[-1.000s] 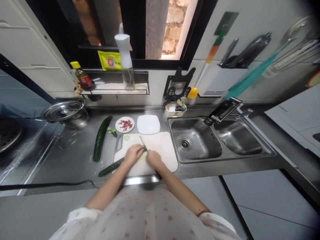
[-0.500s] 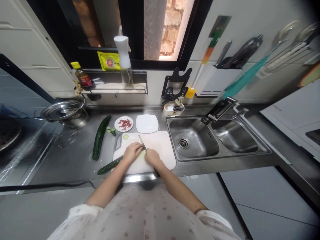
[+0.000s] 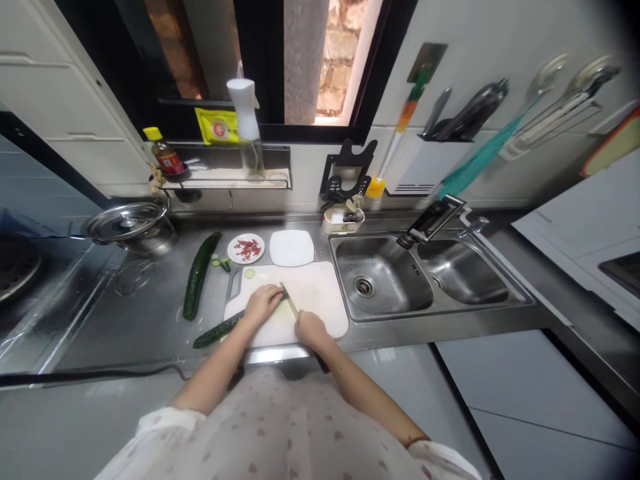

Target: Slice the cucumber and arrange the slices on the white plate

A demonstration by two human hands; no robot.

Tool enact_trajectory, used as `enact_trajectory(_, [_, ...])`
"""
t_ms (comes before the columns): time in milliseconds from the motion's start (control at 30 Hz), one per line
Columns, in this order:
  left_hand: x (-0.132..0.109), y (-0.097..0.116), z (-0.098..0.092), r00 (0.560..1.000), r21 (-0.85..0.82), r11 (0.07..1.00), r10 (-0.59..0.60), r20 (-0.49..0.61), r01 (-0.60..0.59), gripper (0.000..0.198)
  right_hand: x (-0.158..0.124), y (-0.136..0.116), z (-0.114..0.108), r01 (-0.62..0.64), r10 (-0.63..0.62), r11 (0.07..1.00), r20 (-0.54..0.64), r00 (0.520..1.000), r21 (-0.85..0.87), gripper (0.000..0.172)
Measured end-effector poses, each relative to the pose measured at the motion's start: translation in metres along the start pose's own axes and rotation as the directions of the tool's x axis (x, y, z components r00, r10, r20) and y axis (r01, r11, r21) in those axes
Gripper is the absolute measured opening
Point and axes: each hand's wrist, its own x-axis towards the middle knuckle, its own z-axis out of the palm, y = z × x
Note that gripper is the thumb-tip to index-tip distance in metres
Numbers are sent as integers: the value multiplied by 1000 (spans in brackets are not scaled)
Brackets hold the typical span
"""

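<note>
since the frame half a second ago, the bare right hand (image 3: 310,329) and the knife with a narrow, straight metal blade (image 3: 291,303) have drawn back toward the worker's body. the bare left hand (image 3: 263,305) is found at about the same place.

left to right: a shiny, round steel pot (image 3: 133,230), lid on, stands on the grey metal counter (image 3: 145,327). a thin wire frame (image 3: 133,277) lies in front of it. a long, dark green cucumber (image 3: 199,277) lies on the counter, well apart from both hands; small green cut pieces (image 3: 221,263) lie near its far end. a slimmer, dark green cucumber (image 3: 219,331) lies across the near left edge of the white rectangular cutting board (image 3: 325,293), its inner end hidden behind the left forearm. a small round white plate (image 3: 232,249) bears diced red bits. one thin, pale green slice (image 3: 249,273) lies at the board's far left corner.

the left hand's fingers are bent together, grasping a dark green piece (image 3: 286,295) beside the blade; most of that piece is covered. a white, square plate (image 3: 291,248) stands behind the board. the right hand's fingers are clenched around the knife, blade slanting away to the left. a steel double sink (image 3: 390,293) adjoins on the right.
</note>
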Motion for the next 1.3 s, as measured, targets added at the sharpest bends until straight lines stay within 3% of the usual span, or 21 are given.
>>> enact_trajectory(333, [0, 1, -1, 1000, 5, 1000, 8, 6, -8, 23, -15, 11, 3, -26, 26, 1000, 25, 999, 3, 30])
enact_trajectory(600, [3, 1, -5, 995, 71, 995, -68, 75, 63, 27, -21, 31, -17, -61, 59, 994, -22, 998, -96, 31])
enact_trajectory(833, [-3, -1, -2, 979, 49, 981, -182, -97, 187, 34, -17, 43, -26, -127, 86, 965, -181, 980, -231, 36])
enact_trajectory(1100, [-3, 12, -11, 960, -9, 980, -196, -201, 198, 34, -14, 48, -20, -98, 21, 965, -298, 954, -245, 36])
enact_trajectory(1167, [4, 22, -15, 974, -20, 986, -165, -153, 164, 33, -14, 44, -21, -65, -17, 965, -310, 951, -253, 37])
enact_trajectory(1300, [15, 44, -22, 997, -45, 997, -64, 47, 66, 30, -16, 35, -25, -9, -69, 968, -301, 951, -250, 37])
